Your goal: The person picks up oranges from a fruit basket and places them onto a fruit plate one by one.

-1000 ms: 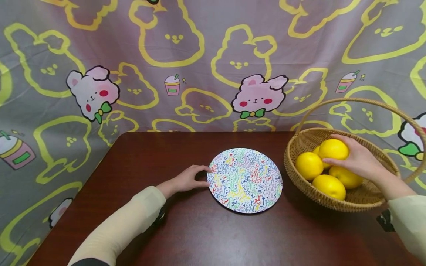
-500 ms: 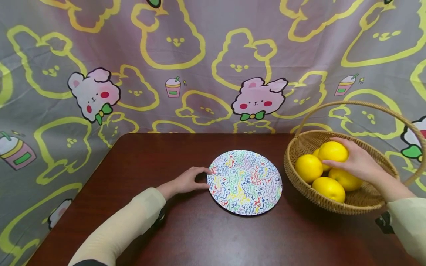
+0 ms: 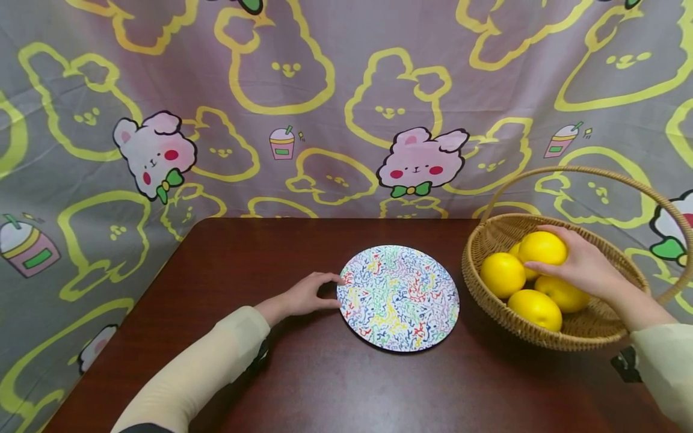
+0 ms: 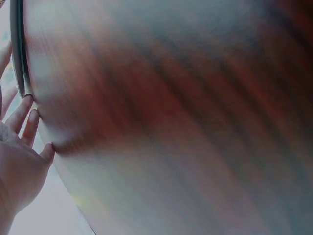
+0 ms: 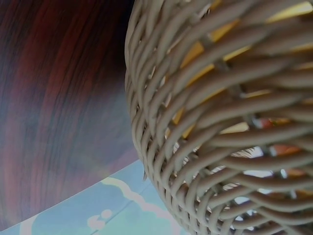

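In the head view, my right hand (image 3: 585,261) reaches into a wicker basket (image 3: 541,341) and grips a round yellow fruit (image 3: 543,248), thumb in front and fingers behind. More yellow fruits (image 3: 502,275) lie under and beside it in the basket. My left hand (image 3: 303,294) rests by the left rim of a flat round board (image 3: 397,297) covered in coloured squiggles, its thumb and fingertips spread along that rim. The left wrist view shows the fingertips (image 4: 30,117) down on the tabletop beside the board's dark edge (image 4: 19,54). Basket weave (image 5: 220,112) hides the right hand in its wrist view.
Everything stands on a dark reddish-brown table (image 3: 260,252). The basket's tall arched handle (image 3: 595,171) rises over its right side. Behind the table hangs a grey-pink curtain (image 3: 325,72) printed with rabbits.
The head view has tipped slightly, so the scene sits a little lower. Both hands, the board, the basket and the fruits keep their places relative to one another.
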`<state>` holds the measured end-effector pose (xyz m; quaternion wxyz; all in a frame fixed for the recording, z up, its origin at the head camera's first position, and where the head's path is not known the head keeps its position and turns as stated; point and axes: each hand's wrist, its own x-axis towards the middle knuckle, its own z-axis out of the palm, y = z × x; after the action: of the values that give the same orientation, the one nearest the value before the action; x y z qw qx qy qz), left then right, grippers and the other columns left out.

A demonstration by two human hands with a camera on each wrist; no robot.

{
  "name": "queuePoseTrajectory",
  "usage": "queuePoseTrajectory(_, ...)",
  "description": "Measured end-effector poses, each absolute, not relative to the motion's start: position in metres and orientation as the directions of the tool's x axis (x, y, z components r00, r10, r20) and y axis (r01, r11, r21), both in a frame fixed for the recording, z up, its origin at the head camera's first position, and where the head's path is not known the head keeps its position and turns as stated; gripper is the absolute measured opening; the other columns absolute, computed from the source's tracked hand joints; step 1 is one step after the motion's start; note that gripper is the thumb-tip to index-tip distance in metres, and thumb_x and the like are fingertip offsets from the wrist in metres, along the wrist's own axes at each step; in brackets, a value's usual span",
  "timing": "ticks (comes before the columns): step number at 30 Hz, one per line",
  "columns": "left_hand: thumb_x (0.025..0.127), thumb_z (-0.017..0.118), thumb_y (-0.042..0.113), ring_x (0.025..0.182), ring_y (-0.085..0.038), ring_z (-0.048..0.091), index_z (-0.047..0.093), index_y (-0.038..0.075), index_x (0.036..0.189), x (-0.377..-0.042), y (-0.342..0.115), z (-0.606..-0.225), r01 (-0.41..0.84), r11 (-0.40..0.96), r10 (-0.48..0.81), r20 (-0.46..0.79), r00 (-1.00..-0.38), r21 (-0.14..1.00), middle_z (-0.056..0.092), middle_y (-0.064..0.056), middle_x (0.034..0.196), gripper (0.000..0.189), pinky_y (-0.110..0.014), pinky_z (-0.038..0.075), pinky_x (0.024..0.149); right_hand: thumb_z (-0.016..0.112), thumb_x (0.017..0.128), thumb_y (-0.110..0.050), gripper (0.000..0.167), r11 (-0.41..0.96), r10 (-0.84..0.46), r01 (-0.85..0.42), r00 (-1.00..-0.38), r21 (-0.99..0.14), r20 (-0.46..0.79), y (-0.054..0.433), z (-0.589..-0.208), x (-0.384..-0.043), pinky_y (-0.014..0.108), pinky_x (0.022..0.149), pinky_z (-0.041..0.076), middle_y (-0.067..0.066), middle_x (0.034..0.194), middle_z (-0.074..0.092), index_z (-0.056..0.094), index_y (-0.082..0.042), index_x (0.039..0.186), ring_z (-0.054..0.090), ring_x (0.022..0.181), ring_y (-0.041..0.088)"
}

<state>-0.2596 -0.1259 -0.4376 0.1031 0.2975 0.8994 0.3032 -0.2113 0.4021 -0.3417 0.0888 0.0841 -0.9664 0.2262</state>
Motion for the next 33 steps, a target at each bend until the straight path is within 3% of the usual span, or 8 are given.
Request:
queuePoseTrajectory(23, 0.085, 0.076, 0.035, 0.124, -0.021, 0.044, 0.060, 0.023, 0.126, -0.260, -0.124, -0.439, 0.438, 0.663, 0.572, -0.033, -0.819, 0.607, 0.056, 0.003, 0.130, 0.045, -0.043, 0.034, 0.105, 0.078, 0.082, -0.037, 0.084, 0.878, -0.127, -0.228, -0.959, -0.421, 0.254, 0.393, -0.330, -0.203, 0.050, 0.069, 0.041, 0.031, 0.137, 0.039, 0.035, -0.002, 0.145, 0.052, 0.097, 0.045)
queuePoseTrajectory(33, 0.086, 0.075, 0.034, 0.125, -0.024, 0.044, 0.060, 0.019, 0.126, -0.259, -0.124, -0.438, 0.459, 0.639, 0.590, -0.011, -0.807, 0.617, 0.057, 0.000, 0.131, 0.045, -0.045, 0.035, 0.104, 0.081, 0.080, -0.036, 0.082, 0.864, -0.131, -0.243, -0.954, -0.441, 0.270, 0.383, -0.323, -0.198, 0.043, 0.062, 0.043, 0.030, 0.134, 0.040, 0.038, -0.006, 0.144, 0.055, 0.090, 0.043)
